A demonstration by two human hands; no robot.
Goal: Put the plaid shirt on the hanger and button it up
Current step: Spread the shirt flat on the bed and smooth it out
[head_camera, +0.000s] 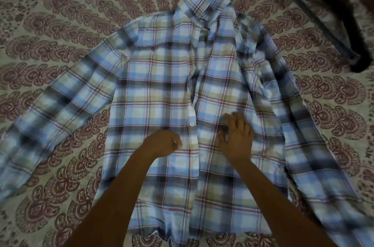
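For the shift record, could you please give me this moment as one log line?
blue plaid cotton shirt: flat on patterned bedspread | black hanger: apart, upper right | left hand: curled at placket | right hand: open on shirt

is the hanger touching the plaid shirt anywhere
Apart. The head view shows the hanger lying on the patterned bedspread at upper right, with a strip of bedspread visible between it and the plaid shirt.

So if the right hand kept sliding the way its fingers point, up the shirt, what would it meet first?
Only more plaid shirt: the right hand lies spread on the right front panel, fingers pointing toward the collar. The bunched folds below the collar come first. The hanger lies off to the right, out of that line.
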